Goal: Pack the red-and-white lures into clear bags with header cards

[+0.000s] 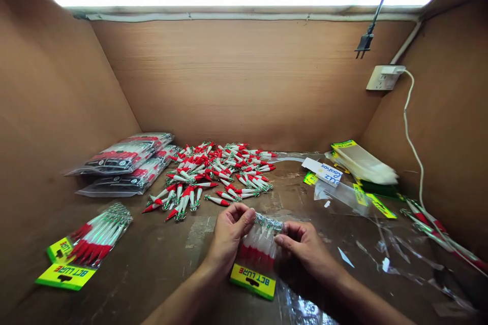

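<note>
A clear plastic packet of red and white fishing lures (259, 249) lies between my hands, its yellow-green header card (253, 280) toward me. My left hand (233, 228) pinches the packet's far left corner between thumb and fingers. At the far right corner, my right hand (301, 244) grips the same packet, thumb on top. The lures' hooked ends line up along the far edge, between the two hands. Beyond them spreads a pile of loose red and white lures (217, 170) with green hooks.
Filled lure packets (95, 244) lie at left, below stacked larger bags (129, 162). Empty header-card bags (364, 162) and a handwritten label (324, 171) sit at right. Plastic scraps (400, 254) litter the right side. A plug (365, 43) hangs near the wall socket (384, 77).
</note>
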Action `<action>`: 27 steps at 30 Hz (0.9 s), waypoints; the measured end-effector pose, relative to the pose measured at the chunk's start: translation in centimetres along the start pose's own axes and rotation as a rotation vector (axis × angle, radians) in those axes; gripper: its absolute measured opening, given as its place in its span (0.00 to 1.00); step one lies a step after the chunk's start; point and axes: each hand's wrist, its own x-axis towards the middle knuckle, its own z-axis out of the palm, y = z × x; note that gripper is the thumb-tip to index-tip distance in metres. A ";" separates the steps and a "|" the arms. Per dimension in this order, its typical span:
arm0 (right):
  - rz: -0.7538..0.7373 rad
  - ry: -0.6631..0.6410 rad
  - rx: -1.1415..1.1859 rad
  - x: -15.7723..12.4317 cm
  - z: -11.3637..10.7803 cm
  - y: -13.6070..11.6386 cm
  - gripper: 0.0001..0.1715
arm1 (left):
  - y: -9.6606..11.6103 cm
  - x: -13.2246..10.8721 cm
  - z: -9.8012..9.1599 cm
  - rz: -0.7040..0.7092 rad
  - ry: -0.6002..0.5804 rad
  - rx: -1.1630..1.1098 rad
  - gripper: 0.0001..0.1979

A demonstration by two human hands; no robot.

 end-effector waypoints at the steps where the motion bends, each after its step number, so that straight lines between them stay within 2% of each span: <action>1: 0.002 -0.003 0.016 0.1 0.1 0.1 0.20 | 0.0 0.0 0.0 -0.007 0.013 -0.016 0.19; 3: 0.004 -0.006 0.041 0.1 0.2 0.2 0.21 | 0.1 -0.1 -0.1 -0.073 0.012 -0.062 0.24; 5: 0.009 -0.016 0.058 0.2 0.2 0.3 0.22 | 0.2 -0.2 -0.3 -0.155 -0.070 -0.050 0.27; 9: 0.045 -0.033 0.093 0.2 -0.1 0.5 0.29 | 0.1 -0.7 -0.5 -0.143 -0.249 0.095 0.20; 13: 0.004 0.006 0.074 -0.2 -0.4 0.2 0.30 | -0.4 -1.1 -0.5 -0.140 -0.295 0.094 0.20; 16: 0.018 0.001 0.121 -0.2 -0.3 0.3 0.30 | -0.9 -1.2 -0.3 -0.162 -0.328 0.111 0.23; 19: 0.063 -0.035 0.120 -0.2 -0.2 1.0 0.31 | -0.6 -1.0 -0.7 -0.152 -0.306 0.179 0.29; 22: 0.049 -0.026 0.011 -0.3 -0.6 1.6 0.33 | 2.0 -0.6 -3.2 -0.095 -0.201 0.312 0.36; 25: -0.121 0.053 -0.296 -0.7 -1.3 1.6 0.28 | 6.5 -1.3 -8.4 0.013 -0.011 0.485 0.39; 27: -0.246 0.059 -0.490 -1.0 -1.5 1.5 0.25 | 8.8 -2.9 -12.2 0.095 0.155 0.596 0.40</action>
